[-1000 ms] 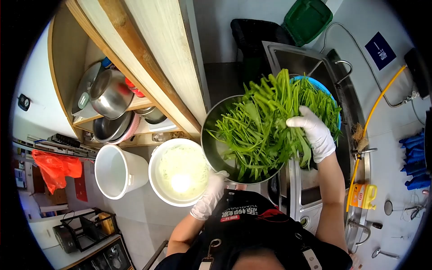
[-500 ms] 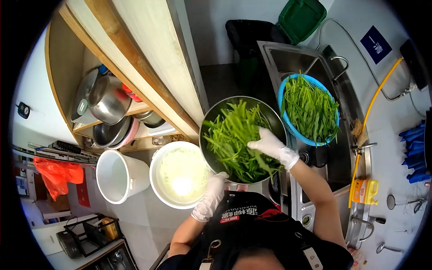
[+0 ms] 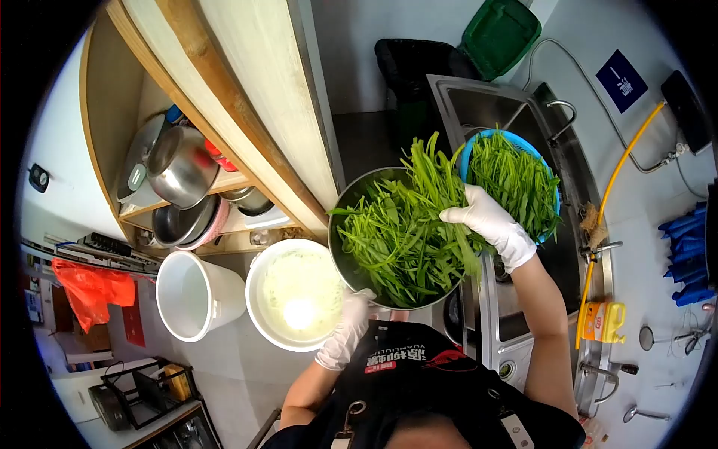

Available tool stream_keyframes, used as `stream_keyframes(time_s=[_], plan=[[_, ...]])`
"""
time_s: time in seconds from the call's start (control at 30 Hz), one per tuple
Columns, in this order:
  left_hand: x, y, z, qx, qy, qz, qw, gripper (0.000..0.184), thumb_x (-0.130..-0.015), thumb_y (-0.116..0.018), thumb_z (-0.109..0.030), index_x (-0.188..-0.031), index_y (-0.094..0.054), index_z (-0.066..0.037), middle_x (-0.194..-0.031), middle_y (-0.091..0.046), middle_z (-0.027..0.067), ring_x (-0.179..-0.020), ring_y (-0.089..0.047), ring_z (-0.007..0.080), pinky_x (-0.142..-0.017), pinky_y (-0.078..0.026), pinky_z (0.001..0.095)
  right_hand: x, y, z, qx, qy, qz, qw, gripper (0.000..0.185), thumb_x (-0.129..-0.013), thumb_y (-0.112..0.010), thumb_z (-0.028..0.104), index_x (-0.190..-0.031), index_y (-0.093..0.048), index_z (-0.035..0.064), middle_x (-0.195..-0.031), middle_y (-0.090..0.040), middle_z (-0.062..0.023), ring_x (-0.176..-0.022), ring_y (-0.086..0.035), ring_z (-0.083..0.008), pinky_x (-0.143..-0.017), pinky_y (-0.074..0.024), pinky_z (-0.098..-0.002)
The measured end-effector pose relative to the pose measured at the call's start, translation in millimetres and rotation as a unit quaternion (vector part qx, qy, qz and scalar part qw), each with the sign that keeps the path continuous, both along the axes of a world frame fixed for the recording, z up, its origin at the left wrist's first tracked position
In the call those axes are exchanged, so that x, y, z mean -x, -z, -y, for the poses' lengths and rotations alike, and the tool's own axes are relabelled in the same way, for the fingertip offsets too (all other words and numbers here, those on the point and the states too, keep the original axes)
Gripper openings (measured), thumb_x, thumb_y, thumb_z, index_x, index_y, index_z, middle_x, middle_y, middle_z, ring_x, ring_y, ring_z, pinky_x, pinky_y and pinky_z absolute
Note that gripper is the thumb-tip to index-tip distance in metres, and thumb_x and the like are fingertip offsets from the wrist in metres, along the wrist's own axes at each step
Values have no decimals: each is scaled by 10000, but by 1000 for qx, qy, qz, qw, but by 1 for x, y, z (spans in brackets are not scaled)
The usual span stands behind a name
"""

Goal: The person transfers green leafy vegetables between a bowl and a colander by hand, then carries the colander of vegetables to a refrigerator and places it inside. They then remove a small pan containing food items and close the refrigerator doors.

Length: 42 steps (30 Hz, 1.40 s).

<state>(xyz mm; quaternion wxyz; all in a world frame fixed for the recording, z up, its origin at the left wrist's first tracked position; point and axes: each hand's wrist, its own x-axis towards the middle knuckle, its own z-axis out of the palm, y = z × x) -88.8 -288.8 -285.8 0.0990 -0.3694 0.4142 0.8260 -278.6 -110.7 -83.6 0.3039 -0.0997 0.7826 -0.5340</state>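
A metal bowl (image 3: 345,275) full of long leafy greens (image 3: 404,251) stands in front of my body. My left hand (image 3: 350,325), in a white glove, grips the bowl's near left rim. Gloved too, my right hand (image 3: 490,224) is closed on a bunch of greens, whose stems rise above the bowl's right side while its leaves hang down over the rim. Behind that hand, a blue basket (image 3: 465,161) holds more greens at the sink.
To the left stand a white tub (image 3: 258,322) of pale cloudy liquid and a white bucket (image 3: 166,295). Wooden shelves (image 3: 97,112) hold pans. The steel sink (image 3: 479,93) lies right, with a yellow hose (image 3: 615,202) and a yellow jug (image 3: 613,322). A green-lidded bin (image 3: 501,37) is behind.
Since half a second ago, my right hand has moved up and right from inside the bowl, lifting a bunch of greens toward the basket. My left hand has stayed at the rim.
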Motion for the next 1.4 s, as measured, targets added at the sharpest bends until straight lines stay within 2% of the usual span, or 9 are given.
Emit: stream_keyframes(time_s=[0.37,0.5,0.73,0.83,0.93,1.13,1.23,1.37,1.4], plan=[[6,-2,1,-11,9,-7,1000,362,-747,-519,-16,-1103,-454,-7,-774,-597,122,-520,-620,237,-362,-471,305,1,-7,8,0,-47,-112,993,525,-774,-640,33,-1264,-466,-37,-1142,-606,-85,-1010,-552,-159,-931,-403,-271],[8,-7,1,-9,5,-5,1000,349,-745,-516,-14,-1089,-460,1,-755,-595,121,-499,-616,242,-361,-475,305,9,23,0,-176,-86,-200,960,711,-747,-689,135,-1307,-345,-135,-1201,-544,-267,-1104,-551,-286,-973,-390,-312],[14,-18,1,2,18,-2,1000,327,-755,-505,-27,-1077,-473,16,-753,-602,129,-514,-622,245,-375,-482,304,-3,32,20,-354,-251,-272,859,1001,-655,-756,450,-1368,-282,-68,-1331,-386,-299,-1258,-367,-397,-1032,-323,-396],[15,-9,2,-2,14,1,1000,359,-710,-443,86,-1066,-481,105,-875,-583,187,-709,-622,347,-582,-585,473,-6,54,12,-343,-235,-291,861,1062,-633,-750,503,-1387,-255,-56,-1377,-341,-276,-1282,-332,-394,-1080,-253,-411],[13,-16,1,-26,1,2,1000,372,-713,-431,89,-1083,-467,113,-878,-575,195,-722,-622,369,-605,-588,486,-6,50,4,-330,-201,-348,854,1069,-627,-747,517,-1388,-258,-53,-1386,-334,-264,-1298,-310,-384,-1093,-232,-411],[13,-7,-1,-12,0,-19,1000,402,-711,-414,91,-1111,-448,120,-911,-572,211,-750,-625,387,-607,-590,492,-14,56,3,-231,-164,-477,832,772,-743,-668,443,-1315,-418,-12,-1336,-409,-194,-1230,-373,-375,-1038,-284,-447],[15,-17,-3,-16,3,-6,1000,461,-744,-484,37,-1195,-398,-8,-913,-590,151,-619,-622,261,-421,-516,310,-26,60,13,-238,-141,-473,836,802,-744,-670,422,-1334,-373,-33,-1342,-383,-208,-1222,-365,-398,-1034,-282,-472],[10,-3,-4,-4,-9,-22,1000,416,-743,-502,37,-1152,-442,4,-901,-596,141,-608,-610,250,-441,-514,322,-17,92,8,-242,-61,-370,895,693,-734,-712,233,-1293,-406,-38,-1238,-485,-231,-1163,-468,-348,-986,-373,-391],[10,-1,-5,1,-18,-33,999,399,-743,-509,33,-1137,-458,5,-897,-598,138,-612,-609,247,-447,-512,325,-18,97,3,-164,-13,-438,884,592,-724,-700,105,-1245,-453,-30,-1161,-536,-238,-1102,-527,-334,-951,-413,-355]])
